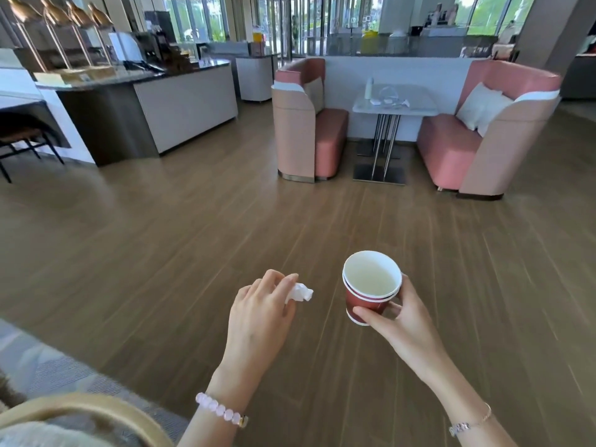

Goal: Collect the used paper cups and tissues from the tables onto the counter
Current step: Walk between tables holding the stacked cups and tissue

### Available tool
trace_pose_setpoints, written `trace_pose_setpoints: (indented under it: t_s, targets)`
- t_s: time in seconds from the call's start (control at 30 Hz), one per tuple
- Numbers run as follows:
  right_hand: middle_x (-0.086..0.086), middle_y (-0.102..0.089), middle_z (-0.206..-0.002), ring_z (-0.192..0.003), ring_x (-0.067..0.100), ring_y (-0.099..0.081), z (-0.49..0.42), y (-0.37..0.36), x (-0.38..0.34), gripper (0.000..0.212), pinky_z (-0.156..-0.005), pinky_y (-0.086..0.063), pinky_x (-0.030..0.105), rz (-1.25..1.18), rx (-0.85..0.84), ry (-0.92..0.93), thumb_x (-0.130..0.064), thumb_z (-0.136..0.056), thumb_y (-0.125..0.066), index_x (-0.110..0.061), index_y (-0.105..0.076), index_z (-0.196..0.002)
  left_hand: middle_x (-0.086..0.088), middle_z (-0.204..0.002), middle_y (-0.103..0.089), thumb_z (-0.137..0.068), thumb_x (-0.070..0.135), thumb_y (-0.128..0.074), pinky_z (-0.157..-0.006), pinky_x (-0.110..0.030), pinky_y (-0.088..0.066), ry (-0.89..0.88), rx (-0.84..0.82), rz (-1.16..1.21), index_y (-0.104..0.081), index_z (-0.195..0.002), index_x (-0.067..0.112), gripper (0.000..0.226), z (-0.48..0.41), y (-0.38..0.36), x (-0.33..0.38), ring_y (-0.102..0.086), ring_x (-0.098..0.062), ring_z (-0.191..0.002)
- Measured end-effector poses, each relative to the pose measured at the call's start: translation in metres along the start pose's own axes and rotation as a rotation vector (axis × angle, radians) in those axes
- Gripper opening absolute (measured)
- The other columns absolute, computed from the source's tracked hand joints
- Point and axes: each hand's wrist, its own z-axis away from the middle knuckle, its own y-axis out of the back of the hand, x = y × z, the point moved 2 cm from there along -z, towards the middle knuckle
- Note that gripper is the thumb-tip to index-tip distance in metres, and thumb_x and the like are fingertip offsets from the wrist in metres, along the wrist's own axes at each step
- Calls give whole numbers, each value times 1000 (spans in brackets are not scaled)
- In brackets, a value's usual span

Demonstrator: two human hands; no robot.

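Both hands are up over the wood floor [193, 237], low in frame.

Left hand [258, 311] at 6 o'clock, back of hand to camera. Its fingertips pinch a crumpled white tissue [300, 292] that sticks out toward 3 o'clock.

Right hand [400, 314] at 5 o'clock grasps the paper cups [364, 300]. Two nested, red wall, white rim, white base band, mouth tilted toward camera. Thumb lies across the lower wall, fingers behind. Inside shows plain white. Can't make out any print or brand on them from this angle. Tissue and cups are apart, not touching.

Counter [180, 101] at 10 o'clock, well apart from the hands. Dark glossy top, white front panel, dark wood end. Machines and boxes on top are too blurred to name, and their labels are not legible. Gold bird figures [58, 11] on thin stands at 11 o'clock.

Booth at 1 o'clock: left sofa [329, 140] and right sofa [451, 150], both pink, face each other. Small counter [416, 106] between them, white top, metal legs. On it an upright white bottle [369, 88] toward its 9 o'clock edge, with loose white scraps [392, 100] just beside. The scraps are too small to tell tissue from wrapping. White cushions [480, 108] on the right sofa.

Pink bead bracelet [219, 411] on the left wrist, thin chain [471, 422] on the right. Curved wooden chair rim [96, 411] at 7 o'clock by a grey rug [48, 366]. Dark chair [19, 137] at 9 o'clock.
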Motion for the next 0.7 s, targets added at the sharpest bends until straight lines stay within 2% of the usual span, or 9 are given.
trace_pose_setpoints:
  t_s: [0.1, 0.23, 0.37, 0.5, 0.7]
  targets:
    - [-18, -63, -113, -102, 4, -62, -53, -24, 1, 65, -85, -49, 22, 0, -53, 8, -15, -69, -81, -40, -49, -119, 4, -84, -63, -57, -3, -80, -56, -29, -46, 45, 24, -30, -70, -98, 15, 46, -29, -12, -35, -59, -18, -58]
    - [-16, -64, -112, -99, 1, -63, -131, -65, 3, 64, -77, -49, 12, -4, -144, 23, -12, -69, -81, -32, -50, -121, 5, -83, -63, -58, 0, -81, -54, -27, -43, 141, 57, -103, -71, -96, 16, 43, -64, -34, -88, -57, -19, -55]
    - [-16, -65, -111, -98, 1, -63, -220, -114, 12, 64, -81, -48, 17, -6, -253, 45, -14, -69, -82, -34, -50, -120, 5, -82, -63, -57, 1, -82, -54, -26, -42, 221, 86, -191, -71, -95, 16, 42, -103, -62, -146, -55, -18, -53]
    - [-16, -65, -107, -92, -6, -62, -311, -165, 7, 58, -72, -46, 6, -47, -388, 66, -10, -70, -80, -31, -52, -116, 6, -83, -63, -56, 1, -84, -54, -27, -46, 331, 116, -291, -71, -97, 16, 45, -151, -81, -204, -58, -18, -56]
    - [-15, -64, -105, -89, -9, -62, -425, -259, -12, 56, -66, -45, 4, -73, -633, 121, -5, -70, -79, -27, -52, -114, 9, -83, -62, -56, 4, -85, -60, -28, -48, 497, 152, -427, -71, -98, 18, 47, -202, -86, -285, -60, -15, -61]
